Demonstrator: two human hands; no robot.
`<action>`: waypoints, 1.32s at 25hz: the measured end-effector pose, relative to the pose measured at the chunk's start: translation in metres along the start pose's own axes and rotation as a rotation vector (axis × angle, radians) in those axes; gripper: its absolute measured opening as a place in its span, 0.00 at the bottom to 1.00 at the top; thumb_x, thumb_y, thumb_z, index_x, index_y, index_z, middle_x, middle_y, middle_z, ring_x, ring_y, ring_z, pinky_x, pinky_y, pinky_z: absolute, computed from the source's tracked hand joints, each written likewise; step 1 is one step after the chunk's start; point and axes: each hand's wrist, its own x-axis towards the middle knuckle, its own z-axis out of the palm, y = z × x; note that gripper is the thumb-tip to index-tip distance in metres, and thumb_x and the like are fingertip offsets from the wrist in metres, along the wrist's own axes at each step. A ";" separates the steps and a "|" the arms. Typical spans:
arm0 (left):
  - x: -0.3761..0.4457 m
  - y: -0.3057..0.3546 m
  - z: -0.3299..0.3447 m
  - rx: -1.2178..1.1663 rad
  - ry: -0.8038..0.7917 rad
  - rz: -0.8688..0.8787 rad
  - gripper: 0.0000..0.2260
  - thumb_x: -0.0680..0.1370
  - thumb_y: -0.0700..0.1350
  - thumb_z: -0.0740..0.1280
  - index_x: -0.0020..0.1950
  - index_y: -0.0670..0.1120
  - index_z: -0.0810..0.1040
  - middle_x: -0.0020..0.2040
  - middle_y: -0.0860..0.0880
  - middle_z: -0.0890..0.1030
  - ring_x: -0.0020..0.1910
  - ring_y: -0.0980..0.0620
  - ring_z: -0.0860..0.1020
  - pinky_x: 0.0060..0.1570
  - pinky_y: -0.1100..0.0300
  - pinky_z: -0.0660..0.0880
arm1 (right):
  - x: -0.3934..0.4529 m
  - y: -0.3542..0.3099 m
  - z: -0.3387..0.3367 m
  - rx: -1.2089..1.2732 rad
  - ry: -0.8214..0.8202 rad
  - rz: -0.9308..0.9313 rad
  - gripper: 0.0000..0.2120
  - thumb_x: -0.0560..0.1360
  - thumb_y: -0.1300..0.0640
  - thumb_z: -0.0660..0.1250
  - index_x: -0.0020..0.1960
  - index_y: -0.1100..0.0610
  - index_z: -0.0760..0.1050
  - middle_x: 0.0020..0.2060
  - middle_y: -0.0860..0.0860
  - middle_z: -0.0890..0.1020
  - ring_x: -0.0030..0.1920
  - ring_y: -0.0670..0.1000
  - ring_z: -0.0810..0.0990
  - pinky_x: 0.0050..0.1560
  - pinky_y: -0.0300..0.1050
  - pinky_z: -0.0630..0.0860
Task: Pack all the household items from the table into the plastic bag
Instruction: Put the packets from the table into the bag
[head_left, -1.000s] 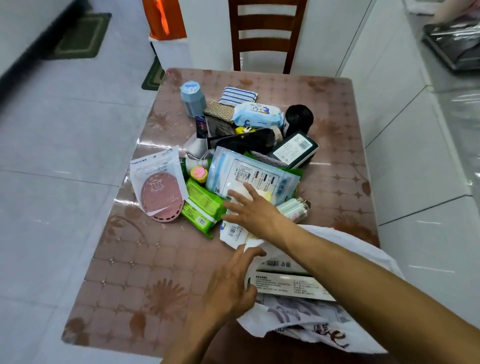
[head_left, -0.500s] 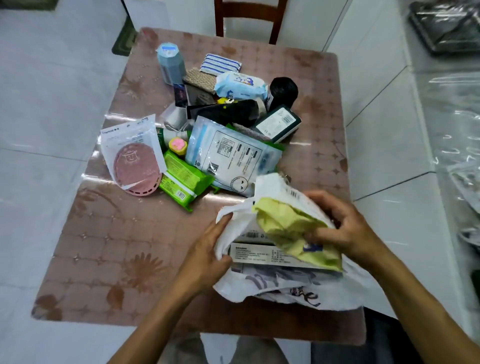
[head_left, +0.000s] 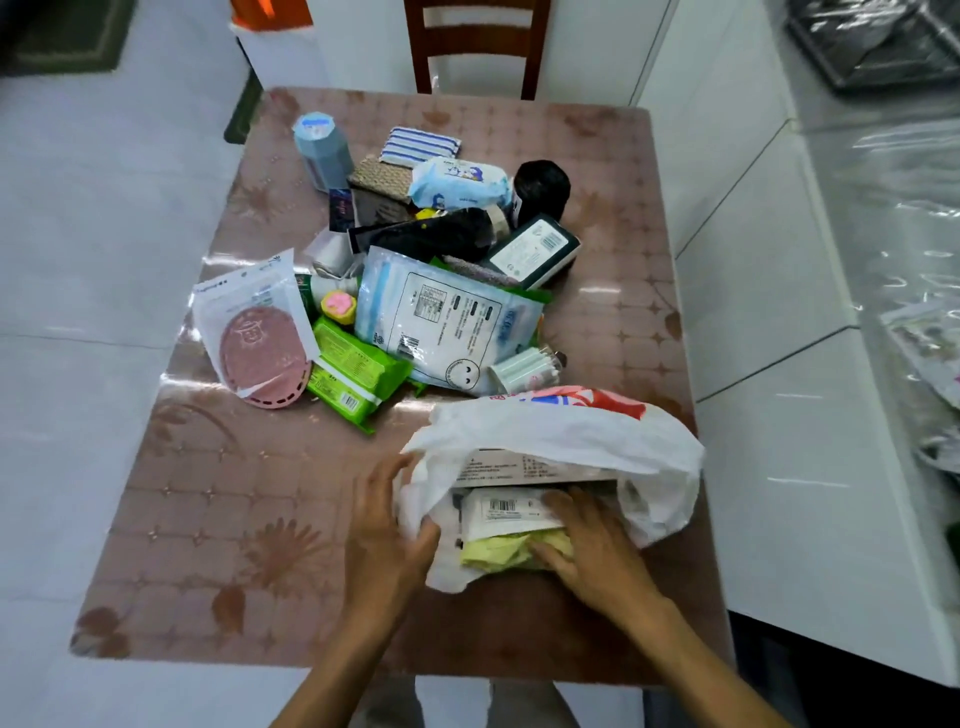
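Note:
A white plastic bag (head_left: 566, 431) lies open at the table's near right. My left hand (head_left: 387, 535) grips the bag's left rim. My right hand (head_left: 587, 551) is inside the mouth, holding a yellow-green packet (head_left: 498, 553) with a white barcoded label. A flat box (head_left: 524, 465) lies deeper in the bag. Beyond the bag sits a pile: a large white-blue pouch (head_left: 447, 317), green wipe packs (head_left: 358, 369), a pink disc in a clear packet (head_left: 254, 332), a blue wipes pack (head_left: 460, 184), a dark box (head_left: 535, 249) and a grey-blue bottle (head_left: 322, 150).
The pink patterned table (head_left: 218, 519) has its front edge close to me. A wooden chair (head_left: 475, 47) stands at the far side. A white counter (head_left: 779, 364) runs along the right. A black roll (head_left: 540, 189) and a striped cloth (head_left: 418, 145) lie in the pile.
My right hand took the yellow-green packet from the pile, carried it over the bag and pushed it down inside. My left hand stayed on the bag's rim and lifted it open.

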 end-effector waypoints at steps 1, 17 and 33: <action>-0.010 -0.002 0.003 -0.017 0.031 -0.135 0.32 0.65 0.43 0.73 0.67 0.54 0.69 0.60 0.52 0.73 0.55 0.50 0.75 0.50 0.60 0.75 | 0.000 0.004 0.003 -0.096 -0.079 -0.073 0.37 0.69 0.32 0.59 0.75 0.42 0.57 0.72 0.55 0.67 0.71 0.60 0.66 0.70 0.59 0.65; 0.007 0.053 -0.052 0.329 -0.006 0.425 0.33 0.66 0.40 0.70 0.70 0.59 0.69 0.72 0.46 0.68 0.60 0.49 0.73 0.52 0.52 0.75 | 0.000 -0.022 -0.092 -0.385 0.150 -0.063 0.21 0.71 0.44 0.67 0.62 0.50 0.73 0.54 0.52 0.83 0.53 0.56 0.80 0.51 0.50 0.74; 0.066 0.041 -0.008 0.640 -0.442 0.224 0.31 0.71 0.46 0.54 0.76 0.56 0.57 0.74 0.51 0.65 0.52 0.41 0.77 0.46 0.53 0.71 | 0.184 -0.090 -0.162 0.008 0.277 -0.225 0.28 0.71 0.51 0.71 0.69 0.51 0.69 0.62 0.51 0.79 0.58 0.54 0.77 0.57 0.51 0.73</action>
